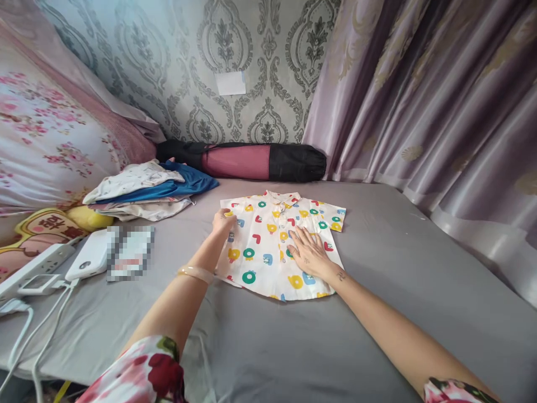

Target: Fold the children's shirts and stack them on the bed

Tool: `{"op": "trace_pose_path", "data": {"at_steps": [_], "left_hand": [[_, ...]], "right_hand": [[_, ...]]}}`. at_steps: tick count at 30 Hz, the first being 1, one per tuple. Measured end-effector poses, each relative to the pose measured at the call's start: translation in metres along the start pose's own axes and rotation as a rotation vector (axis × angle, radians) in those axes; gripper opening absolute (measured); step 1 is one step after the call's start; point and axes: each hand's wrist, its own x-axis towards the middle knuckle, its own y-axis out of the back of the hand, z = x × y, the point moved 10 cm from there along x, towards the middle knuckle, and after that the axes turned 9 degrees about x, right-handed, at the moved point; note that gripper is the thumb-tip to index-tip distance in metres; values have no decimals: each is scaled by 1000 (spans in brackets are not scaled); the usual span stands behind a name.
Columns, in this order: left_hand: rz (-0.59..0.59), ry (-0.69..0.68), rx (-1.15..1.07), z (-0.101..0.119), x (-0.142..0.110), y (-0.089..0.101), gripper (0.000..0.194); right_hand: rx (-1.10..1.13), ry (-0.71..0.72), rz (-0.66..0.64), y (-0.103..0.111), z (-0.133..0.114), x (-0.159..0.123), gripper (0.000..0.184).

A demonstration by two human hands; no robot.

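Observation:
A small white shirt [268, 224] printed with coloured shapes lies spread flat, front up, on the grey bed sheet [377, 313]. My right hand [308, 252] rests flat on the shirt's middle, fingers stretched out and open. My left hand [222, 221] is at the shirt's left sleeve, fingers curled on the cloth there. A pale bangle is on my left wrist.
A pile of folded clothes [146, 190], white and blue, sits at the back left. A black and pink rolled bag [251, 161] lies against the patterned wall. Floral pillows, a white power bank [90, 254], a power strip and cables lie left. Purple curtains hang right.

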Motion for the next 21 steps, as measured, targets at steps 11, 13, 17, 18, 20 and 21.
{"op": "trace_pose_path", "data": {"at_steps": [11, 13, 17, 18, 20, 21], "left_hand": [[64, -197, 308, 19, -19, -6, 39], [41, -219, 456, 26, -21, -6, 38], [-14, -244, 648, 46, -16, -5, 32], [-31, -239, 665, 51, -12, -5, 30], [-47, -250, 657, 66, -6, -4, 28], [-42, -281, 633, 78, -4, -5, 28]], "right_hand": [[-3, 23, -8, -4, 3, 4, 60], [30, 27, -32, -3, 3, 4, 60], [234, 27, -141, 3, 13, 2, 57], [322, 9, -132, 9, 19, 1, 56], [520, -66, -27, 28, 42, -3, 52], [616, -125, 59, 38, 58, -8, 50]]}}
